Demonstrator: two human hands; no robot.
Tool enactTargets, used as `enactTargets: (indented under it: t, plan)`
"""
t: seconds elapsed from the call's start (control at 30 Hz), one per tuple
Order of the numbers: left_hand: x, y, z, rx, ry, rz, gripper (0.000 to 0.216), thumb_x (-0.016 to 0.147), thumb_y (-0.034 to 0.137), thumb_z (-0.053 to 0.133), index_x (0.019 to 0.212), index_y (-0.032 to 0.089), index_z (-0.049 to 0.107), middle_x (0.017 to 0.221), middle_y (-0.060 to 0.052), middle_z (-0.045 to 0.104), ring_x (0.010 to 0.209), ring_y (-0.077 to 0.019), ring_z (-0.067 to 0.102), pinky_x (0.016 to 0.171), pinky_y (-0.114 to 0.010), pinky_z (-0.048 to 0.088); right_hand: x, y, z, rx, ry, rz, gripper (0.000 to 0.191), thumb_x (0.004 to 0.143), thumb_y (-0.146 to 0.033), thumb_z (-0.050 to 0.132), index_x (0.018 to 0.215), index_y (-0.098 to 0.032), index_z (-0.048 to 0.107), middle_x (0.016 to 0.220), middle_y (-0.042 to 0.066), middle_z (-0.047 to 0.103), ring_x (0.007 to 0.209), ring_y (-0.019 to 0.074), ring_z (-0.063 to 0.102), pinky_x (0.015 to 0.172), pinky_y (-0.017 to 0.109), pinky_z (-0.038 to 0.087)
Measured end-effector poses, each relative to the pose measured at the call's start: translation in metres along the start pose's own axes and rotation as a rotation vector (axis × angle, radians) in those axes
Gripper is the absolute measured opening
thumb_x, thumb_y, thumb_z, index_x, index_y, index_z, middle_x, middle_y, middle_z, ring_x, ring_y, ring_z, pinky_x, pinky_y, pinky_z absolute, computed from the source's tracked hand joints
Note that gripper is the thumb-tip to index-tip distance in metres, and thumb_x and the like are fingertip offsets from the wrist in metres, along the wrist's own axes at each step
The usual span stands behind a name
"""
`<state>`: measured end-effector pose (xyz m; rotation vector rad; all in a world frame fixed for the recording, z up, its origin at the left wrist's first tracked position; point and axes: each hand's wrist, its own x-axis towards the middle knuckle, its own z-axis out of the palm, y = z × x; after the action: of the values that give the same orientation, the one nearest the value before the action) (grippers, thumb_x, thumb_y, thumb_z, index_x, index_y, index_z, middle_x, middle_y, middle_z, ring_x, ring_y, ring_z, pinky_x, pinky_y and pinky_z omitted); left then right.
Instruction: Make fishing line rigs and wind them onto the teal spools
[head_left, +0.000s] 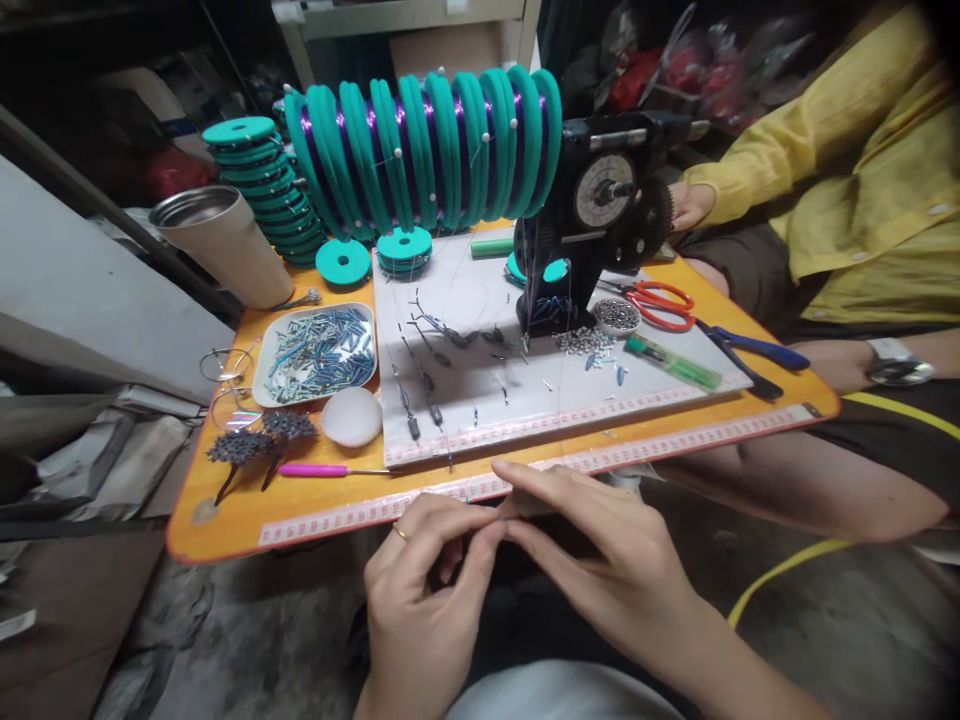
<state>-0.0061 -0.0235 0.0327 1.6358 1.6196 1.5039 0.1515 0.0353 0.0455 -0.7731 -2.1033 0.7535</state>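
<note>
My left hand (424,590) and my right hand (592,550) meet just below the front edge of the orange board (225,510). The fingertips of both are pinched together on something tiny that I cannot make out, perhaps a thin line. A ring sits on my left hand. On the white mat (525,400) ahead lie small rigs with springs, hooks and beads. A row of green foam spools (427,145) wound with purple line is mounted on a black winding machine (600,220).
A tray of blue-grey tubes (315,352), a white round puck (352,416), a pink-handled tool (315,470), stacked green spools (259,180) and a metal cup (217,240) stand left. Red scissors (664,305), a green lighter (671,362) and blue pliers (754,350) lie right. A person in yellow (862,170) sits right.
</note>
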Motion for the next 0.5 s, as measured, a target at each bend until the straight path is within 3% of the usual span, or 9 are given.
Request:
enactTargets:
  t: [0.1, 0.17, 0.3, 0.5]
  plan:
    - [-0.001, 0.000, 0.002, -0.103, 0.039, -0.111, 0.017, 0.079, 0.007, 0.065, 0.086, 0.023, 0.064, 0.076, 0.003, 0.061, 0.064, -0.0070, 0.056, 0.052, -0.014, 0.044, -0.002, 0.000, 0.001, 0.092, 0.123, 0.102, 0.042, 0.083, -0.007, 0.064, 0.120, -0.025, 0.059, 0.093, -0.001, 0.066, 0.083, 0.0092, 0.062, 0.079, 0.019, 0.050]
    - [-0.003, 0.000, 0.006, -0.253, 0.115, -0.205, 0.013, 0.081, 0.010, 0.064, 0.084, 0.023, 0.064, 0.076, 0.003, 0.061, 0.068, -0.0070, 0.059, 0.057, -0.012, 0.047, -0.002, -0.002, 0.006, 0.302, 0.193, 0.254, 0.034, 0.083, -0.010, 0.065, 0.111, -0.029, 0.064, 0.091, -0.002, 0.066, 0.082, 0.0085, 0.063, 0.076, 0.018, 0.051]
    - [-0.007, 0.002, 0.015, -0.541, 0.175, -0.322, 0.011, 0.082, 0.013, 0.064, 0.082, 0.023, 0.067, 0.079, 0.002, 0.062, 0.073, -0.0077, 0.063, 0.065, -0.013, 0.053, -0.005, -0.003, 0.025, 0.797, 0.120, 0.489, 0.030, 0.079, -0.019, 0.072, 0.104, -0.034, 0.070, 0.092, -0.001, 0.070, 0.084, 0.0099, 0.066, 0.073, 0.017, 0.054]
    - [-0.008, 0.006, 0.019, -0.648, 0.113, -0.333, 0.011, 0.084, 0.012, 0.060, 0.083, 0.022, 0.066, 0.078, 0.001, 0.061, 0.070, -0.0085, 0.062, 0.063, -0.016, 0.054, -0.008, 0.002, 0.043, 0.877, 0.234, 0.535, 0.011, 0.077, -0.023, 0.075, 0.084, -0.032, 0.077, 0.081, -0.001, 0.070, 0.075, 0.0084, 0.064, 0.069, 0.016, 0.052]
